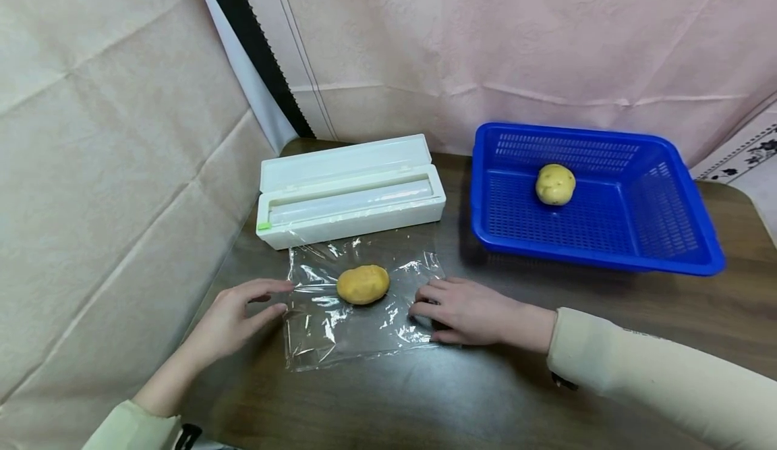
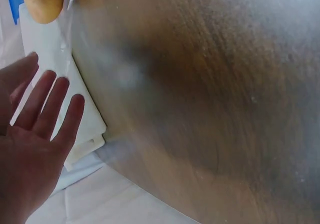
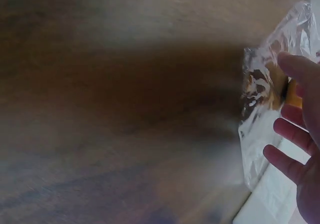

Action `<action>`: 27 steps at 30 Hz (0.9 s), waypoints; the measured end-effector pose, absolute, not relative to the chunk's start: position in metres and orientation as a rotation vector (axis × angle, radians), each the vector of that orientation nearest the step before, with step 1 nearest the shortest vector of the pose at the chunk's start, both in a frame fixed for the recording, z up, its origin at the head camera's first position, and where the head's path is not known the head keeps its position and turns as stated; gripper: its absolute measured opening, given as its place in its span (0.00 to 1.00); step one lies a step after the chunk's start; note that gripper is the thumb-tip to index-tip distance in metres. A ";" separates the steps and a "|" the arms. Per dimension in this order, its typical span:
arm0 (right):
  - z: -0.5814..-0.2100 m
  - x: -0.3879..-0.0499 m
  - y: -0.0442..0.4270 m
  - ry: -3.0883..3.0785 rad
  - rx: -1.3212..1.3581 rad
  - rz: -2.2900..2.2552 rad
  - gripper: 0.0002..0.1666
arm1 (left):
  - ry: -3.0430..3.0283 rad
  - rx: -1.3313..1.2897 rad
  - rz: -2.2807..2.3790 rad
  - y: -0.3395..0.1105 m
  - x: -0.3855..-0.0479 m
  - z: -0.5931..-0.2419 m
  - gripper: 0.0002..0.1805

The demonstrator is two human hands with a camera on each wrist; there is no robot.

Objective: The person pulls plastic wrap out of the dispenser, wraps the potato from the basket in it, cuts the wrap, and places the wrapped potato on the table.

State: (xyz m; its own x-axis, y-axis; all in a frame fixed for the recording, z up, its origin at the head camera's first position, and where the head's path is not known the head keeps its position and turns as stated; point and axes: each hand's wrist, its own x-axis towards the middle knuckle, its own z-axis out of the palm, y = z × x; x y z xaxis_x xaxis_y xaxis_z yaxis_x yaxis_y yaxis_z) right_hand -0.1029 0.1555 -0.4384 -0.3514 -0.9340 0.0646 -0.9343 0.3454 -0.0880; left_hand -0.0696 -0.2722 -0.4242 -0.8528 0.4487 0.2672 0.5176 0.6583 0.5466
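Note:
A yellow potato (image 1: 363, 284) lies on a sheet of clear plastic film (image 1: 355, 335) spread over the table. My left hand (image 1: 227, 322) is at the film's left edge, thumb and fingers apart, with nothing between them. In the left wrist view the fingers of that hand (image 2: 37, 134) are spread and fairly straight. Over the film's right edge is my right hand (image 1: 470, 312), its fingers slightly bent. The right wrist view shows this hand (image 3: 307, 119) with fingers spread beside the crinkled film (image 3: 255, 103); whether the fingertips touch it is hard to tell.
Behind the film stands a white film box (image 1: 352, 224), its lid raised, with a roll (image 1: 352, 200) inside. At the back right, a blue plastic basket (image 1: 583, 258) holds another potato (image 1: 555, 184). Pale cloth (image 1: 121, 166) hangs along the left and back of the wooden table (image 1: 376, 403).

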 end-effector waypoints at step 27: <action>-0.452 -0.089 0.169 -2.469 1.833 0.182 0.17 | -3.015 -1.343 -0.456 -0.225 -0.056 -0.436 0.27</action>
State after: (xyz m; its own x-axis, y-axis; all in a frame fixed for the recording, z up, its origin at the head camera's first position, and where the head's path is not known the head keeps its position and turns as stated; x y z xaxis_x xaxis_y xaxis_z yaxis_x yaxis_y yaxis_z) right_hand -0.0885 0.1685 -0.4521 -0.2904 -0.9494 0.1194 -0.9567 0.2853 -0.0582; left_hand -0.0562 -0.2247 -0.4363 -0.6601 0.7486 -0.0614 0.6969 0.6409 0.3217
